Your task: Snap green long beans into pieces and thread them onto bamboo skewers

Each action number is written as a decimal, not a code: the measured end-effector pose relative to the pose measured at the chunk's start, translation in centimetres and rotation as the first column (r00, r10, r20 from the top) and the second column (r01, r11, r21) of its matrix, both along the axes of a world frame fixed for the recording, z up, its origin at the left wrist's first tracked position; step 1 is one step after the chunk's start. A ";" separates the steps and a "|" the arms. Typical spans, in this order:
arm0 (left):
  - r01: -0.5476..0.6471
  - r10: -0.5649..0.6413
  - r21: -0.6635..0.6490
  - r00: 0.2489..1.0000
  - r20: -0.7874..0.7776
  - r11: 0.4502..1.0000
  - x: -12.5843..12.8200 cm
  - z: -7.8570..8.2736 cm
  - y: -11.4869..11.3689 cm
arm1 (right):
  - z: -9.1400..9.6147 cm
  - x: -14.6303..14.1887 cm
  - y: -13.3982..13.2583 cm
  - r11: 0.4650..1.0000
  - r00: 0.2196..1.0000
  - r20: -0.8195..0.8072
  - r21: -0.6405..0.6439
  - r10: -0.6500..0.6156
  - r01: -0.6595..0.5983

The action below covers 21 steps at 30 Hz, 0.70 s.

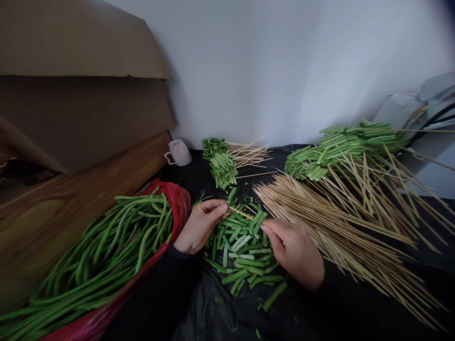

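My left hand (199, 225) pinches the end of a thin bamboo skewer (241, 212) between thumb and fingertips. My right hand (293, 250) is closed in a pinch on a short cut piece of green bean (259, 222) at the skewer's other end. Both hands hover over a loose heap of cut green bean pieces (241, 255) lying on black plastic sheeting (220, 312).
Long whole green beans (106, 255) lie in a red plastic bag (177, 199) at left. A big pile of bare skewers (348, 222) spreads at right. Skewered bean bundles lie at back centre (222, 166) and back right (341, 147). A white mug (178, 152) stands by cardboard (81, 94).
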State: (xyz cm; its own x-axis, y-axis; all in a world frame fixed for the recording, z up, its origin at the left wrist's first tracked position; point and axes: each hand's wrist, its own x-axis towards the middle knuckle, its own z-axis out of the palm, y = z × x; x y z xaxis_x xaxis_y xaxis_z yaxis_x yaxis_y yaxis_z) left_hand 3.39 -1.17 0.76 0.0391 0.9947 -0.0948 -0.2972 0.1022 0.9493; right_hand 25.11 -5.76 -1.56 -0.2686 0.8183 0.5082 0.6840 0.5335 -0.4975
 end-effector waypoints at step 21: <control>0.073 -0.059 0.103 0.989 -0.136 0.992 0.6 0.3 -0.5 | 0.0 -0.3 -0.3 0.999 0.998 -0.040 0.027 0.041 -0.040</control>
